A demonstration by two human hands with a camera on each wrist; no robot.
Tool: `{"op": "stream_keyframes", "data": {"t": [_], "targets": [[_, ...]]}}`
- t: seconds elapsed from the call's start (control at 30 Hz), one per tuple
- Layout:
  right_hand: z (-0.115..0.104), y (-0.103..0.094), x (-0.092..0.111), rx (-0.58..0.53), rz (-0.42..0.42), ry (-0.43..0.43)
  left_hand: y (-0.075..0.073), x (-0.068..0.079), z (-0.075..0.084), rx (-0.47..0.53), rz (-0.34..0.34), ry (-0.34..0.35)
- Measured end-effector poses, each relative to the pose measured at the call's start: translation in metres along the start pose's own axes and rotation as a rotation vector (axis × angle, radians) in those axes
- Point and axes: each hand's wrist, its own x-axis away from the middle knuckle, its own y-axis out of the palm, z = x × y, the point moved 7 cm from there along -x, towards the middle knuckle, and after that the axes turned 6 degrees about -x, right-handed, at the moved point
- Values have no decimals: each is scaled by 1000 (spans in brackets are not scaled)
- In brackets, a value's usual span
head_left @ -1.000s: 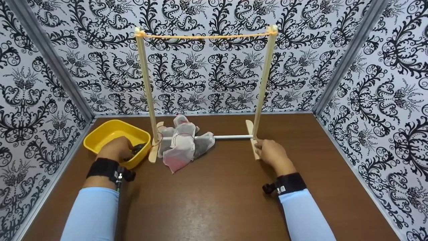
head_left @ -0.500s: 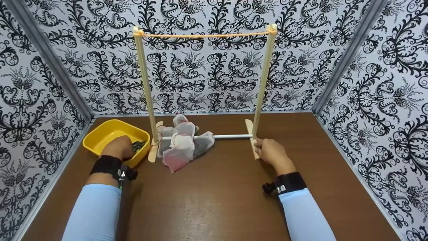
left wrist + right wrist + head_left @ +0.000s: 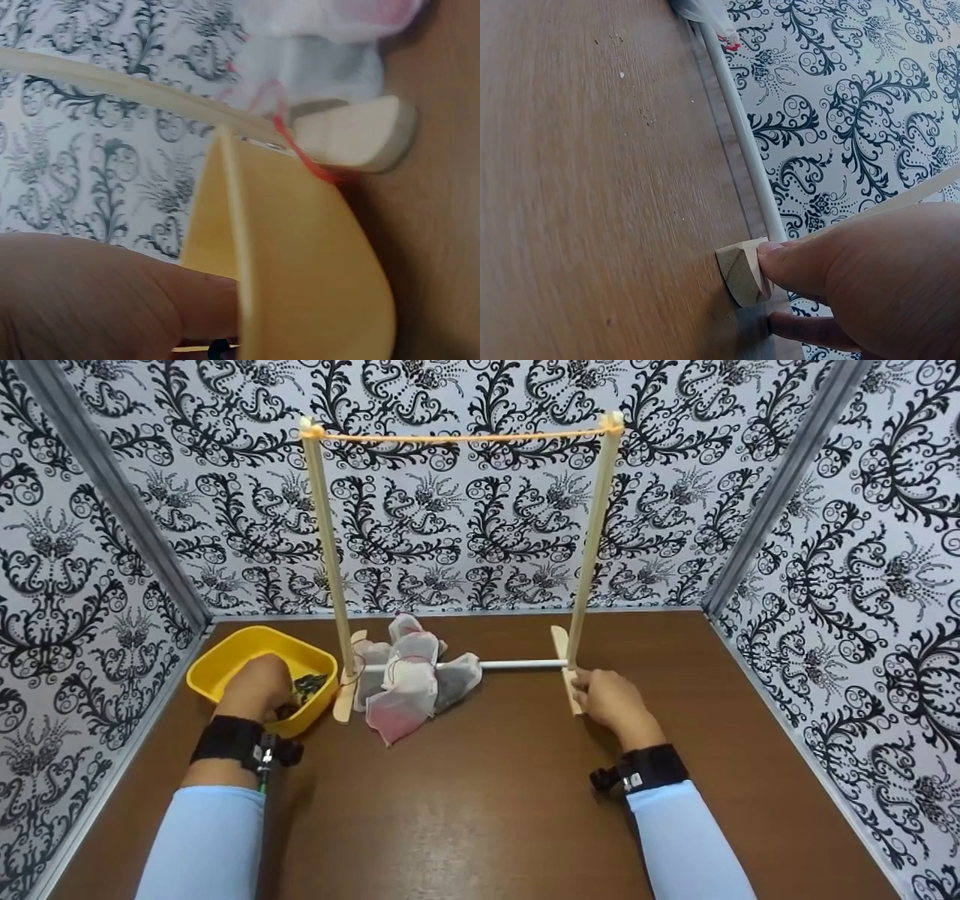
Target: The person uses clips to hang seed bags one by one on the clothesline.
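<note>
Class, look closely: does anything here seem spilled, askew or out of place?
Yes: the right wrist view shows dark crumbs and a pale speck on the brown table, perhaps spilled. Also, the mesh bags lie in a jumbled heap along the white rod.

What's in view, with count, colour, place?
Tub: one, yellow, left
Items: uncountable, dark, in tub
Posts: two, pale, on feet
Feet: two, pale, under posts
Cord: one, orange, atop posts
Rod: one, white, between posts
Mesh pouches: several, whitish, rod's left half
Thread: uncountable, red, by left foot
Table: one, brown, beneath
Walls: three, black-on-white, around
Strips: two, grey, corners
Left hand: one, in tub
Right hand: one, pinching right foot
Camera straps: two, black, wrists
Sleeves: two, light blue, forearms
</note>
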Motion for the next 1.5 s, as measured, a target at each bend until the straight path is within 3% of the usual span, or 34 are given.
{"op": "stream_keyframes", "data": {"t": [0.13,0.27,0.4,0.57,0.7,0.9,1.03,1.23,1.37,1.5], "targets": [[-1,0,0,6,-9,-7,-22,6,-4,105,216,-57],[-2,0,0,5,-10,-8,-45,21,5,225,413,-95],[-1,0,0,-12,-12,6,-59,42,26,348,543,-113],[2,1,1,-18,-19,21,-52,60,68,529,647,-59],[3,0,1,-23,-19,28,-39,59,104,645,635,46],[1,-1,2,-18,-16,22,-27,52,144,699,623,156],[-1,-1,0,2,-7,-1,-20,52,166,747,605,216],[-12,-16,-5,32,17,-37,-12,56,186,878,549,240],[-41,-36,-5,-56,72,-104,-8,60,195,904,509,255],[-100,-54,2,-275,111,-285,-9,65,204,892,510,307]]}}
